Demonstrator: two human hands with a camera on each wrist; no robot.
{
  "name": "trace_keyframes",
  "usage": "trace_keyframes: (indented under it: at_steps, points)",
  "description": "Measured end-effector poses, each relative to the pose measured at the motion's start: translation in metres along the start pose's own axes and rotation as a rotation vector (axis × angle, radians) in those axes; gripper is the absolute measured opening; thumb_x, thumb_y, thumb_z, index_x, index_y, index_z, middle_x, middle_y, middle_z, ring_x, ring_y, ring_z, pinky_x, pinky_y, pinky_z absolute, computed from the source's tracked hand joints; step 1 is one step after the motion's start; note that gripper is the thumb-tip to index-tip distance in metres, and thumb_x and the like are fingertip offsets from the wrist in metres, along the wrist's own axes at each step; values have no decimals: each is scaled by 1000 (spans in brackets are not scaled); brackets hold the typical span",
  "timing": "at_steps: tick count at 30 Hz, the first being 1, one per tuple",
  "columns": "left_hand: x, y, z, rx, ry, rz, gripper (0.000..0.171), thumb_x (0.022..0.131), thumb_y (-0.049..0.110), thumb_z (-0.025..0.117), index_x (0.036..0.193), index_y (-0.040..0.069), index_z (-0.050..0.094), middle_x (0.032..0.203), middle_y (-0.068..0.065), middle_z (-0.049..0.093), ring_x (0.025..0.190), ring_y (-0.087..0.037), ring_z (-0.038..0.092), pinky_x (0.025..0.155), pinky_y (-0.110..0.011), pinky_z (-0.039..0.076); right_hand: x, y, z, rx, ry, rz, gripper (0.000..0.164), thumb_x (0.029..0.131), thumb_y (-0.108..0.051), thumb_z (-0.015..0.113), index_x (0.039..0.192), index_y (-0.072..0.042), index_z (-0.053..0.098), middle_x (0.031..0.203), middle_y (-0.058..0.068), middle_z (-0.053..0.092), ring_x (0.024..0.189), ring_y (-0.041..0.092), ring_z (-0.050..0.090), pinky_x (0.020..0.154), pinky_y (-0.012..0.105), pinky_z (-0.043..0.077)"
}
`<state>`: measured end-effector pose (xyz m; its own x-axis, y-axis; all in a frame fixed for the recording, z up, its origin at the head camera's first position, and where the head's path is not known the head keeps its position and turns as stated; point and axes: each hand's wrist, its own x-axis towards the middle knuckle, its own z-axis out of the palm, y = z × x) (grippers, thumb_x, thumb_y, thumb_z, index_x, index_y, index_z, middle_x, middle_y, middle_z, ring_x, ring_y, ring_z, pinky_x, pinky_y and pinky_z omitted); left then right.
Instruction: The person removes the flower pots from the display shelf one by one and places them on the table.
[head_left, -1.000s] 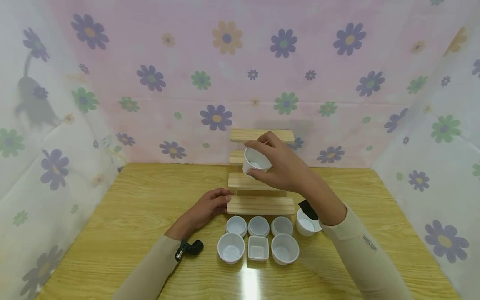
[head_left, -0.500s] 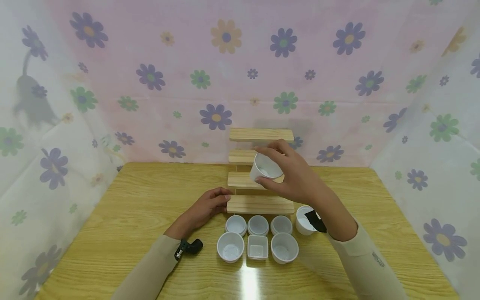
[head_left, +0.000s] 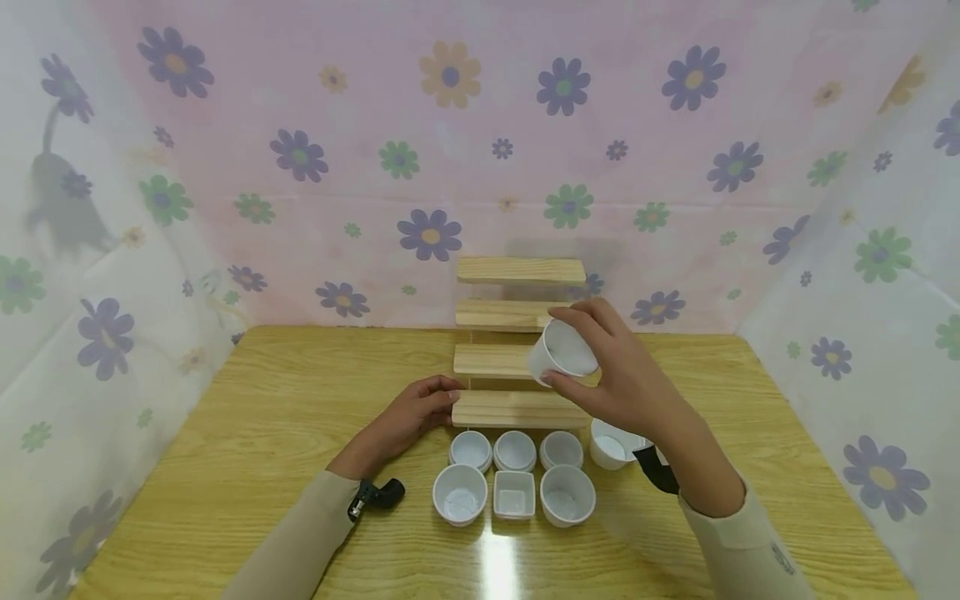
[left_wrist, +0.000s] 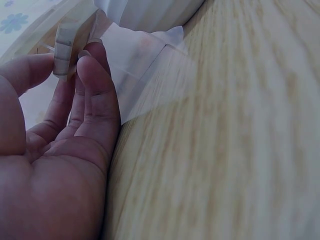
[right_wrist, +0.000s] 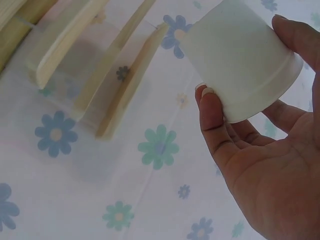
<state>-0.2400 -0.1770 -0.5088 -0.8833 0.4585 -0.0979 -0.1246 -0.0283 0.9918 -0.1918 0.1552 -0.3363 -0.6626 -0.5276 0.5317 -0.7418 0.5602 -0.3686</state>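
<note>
My right hand (head_left: pixel 626 375) grips a white cup (head_left: pixel 551 354) by its rim, tilted, in front of the right side of the wooden tiered display stand (head_left: pixel 510 408). In the right wrist view the cup (right_wrist: pixel 240 60) sits between thumb and fingers, its outer wall and base showing. At the stand's left side my left hand (head_left: pixel 416 410) holds the end of the lowest wooden board. The left wrist view shows thumb and fingers on that board's end (left_wrist: pixel 65 52), beside a clear plastic side panel (left_wrist: pixel 145 70). The stand's boards bear nothing that I can see.
In front of the stand are three round white bowls (head_left: pixel 515 450). Nearer stand two white cups (head_left: pixel 460 496) with a square white dish (head_left: pixel 514 496) between them. Another white cup (head_left: pixel 611 446) stands right, partly behind the black wrist camera (head_left: pixel 656 468). A flowered cloth (head_left: pixel 337 208) hangs behind.
My right hand has moved the cup right and slightly down, away from the stand's upper boards, uncovering more of them. My left hand stays on the lowest board.
</note>
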Motion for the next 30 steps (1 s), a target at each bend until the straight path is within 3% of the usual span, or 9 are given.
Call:
trace_keyframes:
  at_steps: [9,19,30]
  points:
    - [1,-2,0,-11,7,-5,36,111,21,58,137,-5,57,121,-10,66,98,-18,66,86,-30,57,-24,10,-10,-51,56,36,75,87,-19,90,152,-12,53,138,11,53,112,24,59,81,44,56]
    - [2,-4,-2,-4,14,-22,37,111,22,58,137,-4,56,122,-10,65,97,-17,66,86,-29,57,-48,24,-18,-83,104,97,75,83,-16,93,149,-13,57,138,11,53,114,21,57,84,37,52]
    - [1,-3,-2,3,-2,-13,40,112,24,57,139,-5,55,125,-13,65,101,-20,67,87,-31,57,-65,39,-28,-141,108,126,75,82,-11,92,148,-8,57,138,14,54,118,26,58,83,41,53]
